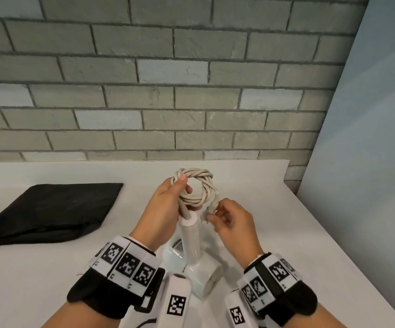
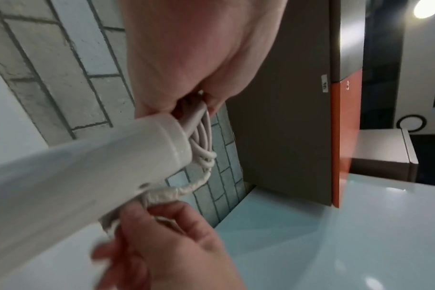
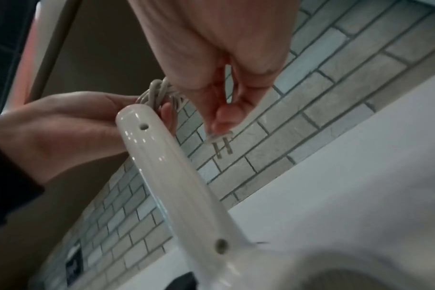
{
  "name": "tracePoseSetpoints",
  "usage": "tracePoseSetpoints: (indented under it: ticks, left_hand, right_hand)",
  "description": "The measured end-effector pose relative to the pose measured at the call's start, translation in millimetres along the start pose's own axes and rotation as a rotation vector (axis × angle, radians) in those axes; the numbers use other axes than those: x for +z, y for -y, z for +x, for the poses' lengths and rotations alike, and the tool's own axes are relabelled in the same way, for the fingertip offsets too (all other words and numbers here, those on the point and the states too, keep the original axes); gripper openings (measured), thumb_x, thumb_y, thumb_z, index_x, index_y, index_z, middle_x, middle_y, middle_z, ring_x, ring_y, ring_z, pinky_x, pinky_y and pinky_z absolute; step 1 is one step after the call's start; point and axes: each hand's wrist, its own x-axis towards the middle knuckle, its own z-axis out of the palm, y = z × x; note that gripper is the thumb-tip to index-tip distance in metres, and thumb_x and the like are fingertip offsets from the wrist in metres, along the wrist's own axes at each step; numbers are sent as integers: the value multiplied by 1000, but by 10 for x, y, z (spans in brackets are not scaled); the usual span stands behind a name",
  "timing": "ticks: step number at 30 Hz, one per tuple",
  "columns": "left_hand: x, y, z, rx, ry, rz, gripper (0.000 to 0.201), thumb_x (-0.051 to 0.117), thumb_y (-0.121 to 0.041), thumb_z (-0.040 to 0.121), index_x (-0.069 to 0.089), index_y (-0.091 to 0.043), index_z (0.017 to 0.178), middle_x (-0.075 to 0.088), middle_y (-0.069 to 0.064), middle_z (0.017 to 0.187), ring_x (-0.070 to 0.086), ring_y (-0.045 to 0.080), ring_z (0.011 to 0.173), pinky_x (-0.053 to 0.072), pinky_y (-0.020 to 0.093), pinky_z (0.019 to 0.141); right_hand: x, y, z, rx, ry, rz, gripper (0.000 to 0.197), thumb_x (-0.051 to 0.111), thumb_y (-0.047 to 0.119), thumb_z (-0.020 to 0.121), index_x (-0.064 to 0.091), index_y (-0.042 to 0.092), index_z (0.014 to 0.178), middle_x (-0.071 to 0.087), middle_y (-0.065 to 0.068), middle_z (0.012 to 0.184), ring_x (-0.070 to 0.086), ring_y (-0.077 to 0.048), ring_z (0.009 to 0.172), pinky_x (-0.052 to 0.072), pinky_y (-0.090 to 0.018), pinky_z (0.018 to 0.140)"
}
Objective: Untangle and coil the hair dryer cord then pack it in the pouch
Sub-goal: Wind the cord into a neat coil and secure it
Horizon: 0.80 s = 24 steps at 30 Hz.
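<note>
A white hair dryer hangs head-down over the white counter, handle pointing up. Its beige cord is wound into a round coil above the handle. My left hand grips the coil on its left side, thumb on top. My right hand pinches the plug at the cord's end, just right of the handle. In the right wrist view the plug's prongs stick out below my fingertips. The left wrist view shows the handle and coil under my palm. The black pouch lies flat at the left.
A grey brick wall backs the counter, and a pale panel closes off the right side. The counter's right edge runs diagonally toward me.
</note>
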Motion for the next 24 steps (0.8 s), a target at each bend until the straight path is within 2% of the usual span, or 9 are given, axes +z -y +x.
tracePoseSetpoints:
  ticks: [2, 3, 5, 8, 12, 16, 18, 21, 24]
  left_hand:
    - [-5, -21, -25, -27, -3, -13, 27, 47, -25, 92, 50, -8, 71, 57, 3, 45, 61, 18, 48, 47, 45, 76]
    - [-10, -46, -38, -40, 5, -11, 25, 47, -23, 92, 50, -7, 73, 58, 2, 48, 61, 18, 48, 48, 41, 71]
    - [-42, -116, -56, -60, 29, 3, 14, 47, -17, 92, 50, -6, 82, 59, 3, 59, 60, 18, 50, 52, 38, 65]
    - [-139, -258, -63, -47, 97, 57, 10, 45, -13, 92, 53, -8, 95, 52, 5, 64, 57, 15, 51, 55, 35, 60]
    - [-207, -371, -73, -1, 157, 194, 17, 47, -22, 92, 57, -9, 90, 52, 3, 64, 55, 15, 54, 57, 28, 55]
    - [-182, -353, -99, 75, 162, 335, 15, 45, -20, 93, 55, -12, 86, 57, 2, 64, 55, 8, 48, 47, 19, 47]
    - [-186, -329, -112, 63, 160, 362, 16, 43, -21, 94, 54, -14, 85, 58, 1, 64, 56, 5, 46, 46, 19, 50]
    - [-194, -298, -135, -14, 163, 389, 14, 44, -23, 94, 52, -17, 84, 58, 1, 70, 57, 6, 47, 49, 23, 58]
    - [-186, -292, -152, -48, 148, 377, 15, 44, -22, 94, 49, -16, 81, 56, 3, 70, 57, 8, 48, 49, 26, 63]
  right_hand:
    - [55, 89, 56, 91, 48, 190, 14, 66, 6, 79, 58, 16, 73, 64, -5, 70, 59, -17, 57, 48, -25, 54]
    - [78, 127, 75, 104, 110, 243, 7, 65, 7, 80, 60, 12, 80, 65, -7, 73, 60, -16, 58, 50, -25, 54]
    - [106, 167, 88, 75, 226, 273, 13, 61, 11, 84, 61, 9, 97, 68, -12, 83, 62, -16, 63, 53, -27, 59]
    - [55, 180, 109, 9, 294, 265, 15, 48, 12, 92, 59, 5, 101, 65, -11, 82, 62, -19, 65, 51, -28, 58]
    - [-52, 239, 152, -45, 187, 362, 19, 39, 9, 95, 56, 3, 90, 57, -11, 70, 55, -17, 59, 48, -26, 54]
    - [-3, 393, 115, -54, 191, 488, 21, 32, 12, 97, 51, 3, 97, 55, -8, 72, 53, -13, 60, 50, -27, 58]
    - [24, 421, 105, -45, 187, 507, 22, 32, 13, 97, 50, 1, 100, 56, -10, 76, 54, -14, 62, 50, -28, 59]
    - [52, 399, 104, -16, 63, 507, 22, 33, 14, 97, 49, -1, 98, 55, -16, 79, 52, -12, 60, 48, -27, 56]
    - [89, 400, 100, -47, -13, 457, 19, 33, 14, 97, 50, 5, 94, 55, -8, 74, 49, -8, 57, 44, -26, 54]
